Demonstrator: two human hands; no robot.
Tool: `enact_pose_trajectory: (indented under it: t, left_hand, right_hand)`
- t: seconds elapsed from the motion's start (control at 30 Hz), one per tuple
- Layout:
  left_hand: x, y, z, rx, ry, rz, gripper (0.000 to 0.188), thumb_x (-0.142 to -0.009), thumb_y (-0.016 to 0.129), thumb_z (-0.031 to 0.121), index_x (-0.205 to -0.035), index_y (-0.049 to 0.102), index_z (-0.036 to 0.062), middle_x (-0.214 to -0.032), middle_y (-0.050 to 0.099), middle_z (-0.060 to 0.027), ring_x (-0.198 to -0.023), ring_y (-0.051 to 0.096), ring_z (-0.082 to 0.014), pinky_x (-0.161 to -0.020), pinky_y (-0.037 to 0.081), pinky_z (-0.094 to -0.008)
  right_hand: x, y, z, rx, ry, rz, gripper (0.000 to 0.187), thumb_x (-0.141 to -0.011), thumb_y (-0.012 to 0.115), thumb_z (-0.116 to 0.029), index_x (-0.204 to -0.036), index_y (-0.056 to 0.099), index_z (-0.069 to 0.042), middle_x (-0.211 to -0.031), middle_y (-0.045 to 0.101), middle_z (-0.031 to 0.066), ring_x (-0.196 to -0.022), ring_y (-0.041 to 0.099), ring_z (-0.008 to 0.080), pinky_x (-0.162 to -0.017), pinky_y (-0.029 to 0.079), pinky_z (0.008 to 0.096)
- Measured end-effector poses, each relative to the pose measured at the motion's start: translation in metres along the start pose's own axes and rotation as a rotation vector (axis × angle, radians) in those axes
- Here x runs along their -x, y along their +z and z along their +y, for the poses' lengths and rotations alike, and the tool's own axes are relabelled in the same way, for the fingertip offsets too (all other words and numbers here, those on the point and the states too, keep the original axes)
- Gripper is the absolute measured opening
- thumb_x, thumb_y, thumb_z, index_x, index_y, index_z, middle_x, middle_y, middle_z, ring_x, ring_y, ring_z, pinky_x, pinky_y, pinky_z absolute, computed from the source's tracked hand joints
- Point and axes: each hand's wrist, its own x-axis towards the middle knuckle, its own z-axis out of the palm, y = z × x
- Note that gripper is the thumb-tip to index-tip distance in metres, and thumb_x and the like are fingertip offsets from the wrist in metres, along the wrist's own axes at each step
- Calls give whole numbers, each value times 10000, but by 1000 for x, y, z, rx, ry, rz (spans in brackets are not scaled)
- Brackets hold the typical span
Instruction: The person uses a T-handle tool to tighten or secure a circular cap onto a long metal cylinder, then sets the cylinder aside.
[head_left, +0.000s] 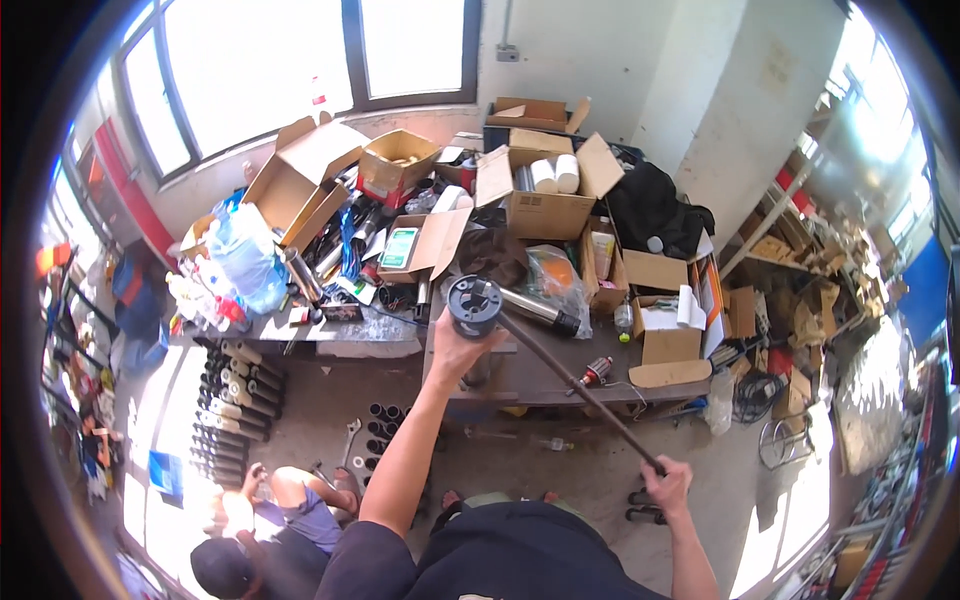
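My left hand [458,345] is raised over the workbench and grips a dark round cylinder part [474,300] from below, its open end facing up. A long thin brown rod [580,390] runs from that cylinder down to the right. My right hand [668,485] is closed around the rod's lower end. Both arms come up from the bottom edge, above my dark shirt.
The workbench [540,375] is crowded with open cardboard boxes [540,190], a silver tube [540,310] and a small motor rotor [596,372]. Rows of dark tubes [235,400] stand on the floor at left. Another person [265,530] crouches at lower left. Shelves [810,280] stand at right.
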Motion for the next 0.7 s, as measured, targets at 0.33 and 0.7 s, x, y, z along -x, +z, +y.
enact_pose_trajectory:
  t: [0.33, 0.7]
  left_hand:
    - [-14, -9, -8, -191, 90, 254, 520, -651, 844, 148, -1106, 623, 31, -1029, 700, -142, -956, 677, -300, -864, 534, -371]
    - [87, 39, -2, 13, -231, 332, 651, -705, 818, 325, -1166, 510, -14, -1114, 550, -228, -1064, 545, -372, -970, 422, -473]
  right_hand:
    - [-39, 3, -218, -110, -513, -669, 651, -822, 759, -324, -1319, 452, -36, -1116, 573, 281, -1086, 599, 430, -782, 537, 469]
    - [-69, 112, -405, -125, -2288, -1234, 155, -696, 612, -209, -832, 601, -133, -625, 474, -47, -593, 534, 123, -548, 381, 283]
